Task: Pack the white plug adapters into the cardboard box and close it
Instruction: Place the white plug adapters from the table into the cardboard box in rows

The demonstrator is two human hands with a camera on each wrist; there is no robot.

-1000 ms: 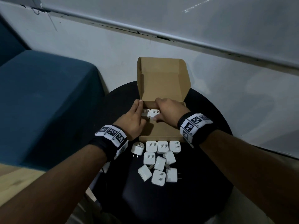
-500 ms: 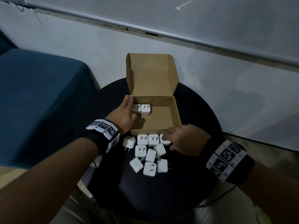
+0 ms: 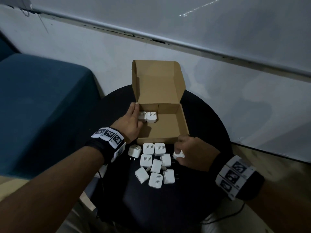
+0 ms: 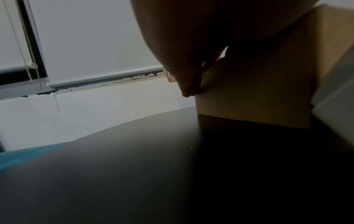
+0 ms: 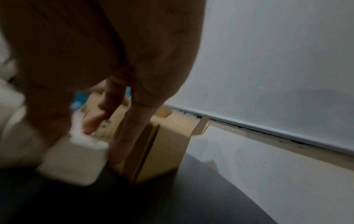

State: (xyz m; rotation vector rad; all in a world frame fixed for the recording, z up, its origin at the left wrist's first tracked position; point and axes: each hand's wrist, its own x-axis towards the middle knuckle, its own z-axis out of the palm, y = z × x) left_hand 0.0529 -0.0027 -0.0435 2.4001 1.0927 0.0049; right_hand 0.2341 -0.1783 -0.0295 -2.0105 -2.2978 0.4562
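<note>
Head view: right hand (image 3: 193,153) apparently pinching smooth white adapter (image 3: 178,155); left fingers (image 3: 133,109) straight on cardboard box (image 3: 183,121).

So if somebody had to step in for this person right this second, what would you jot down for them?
Left hand: fingers straight along the cardboard box, steadying its left wall.
Right hand: pinching one white adapter, just off the pile.
Done: two adapters stand in the box's back-left corner.
Left: nine loose adapters on the black table in front of the box, plus the held one; then fold down the upright lid.
</note>
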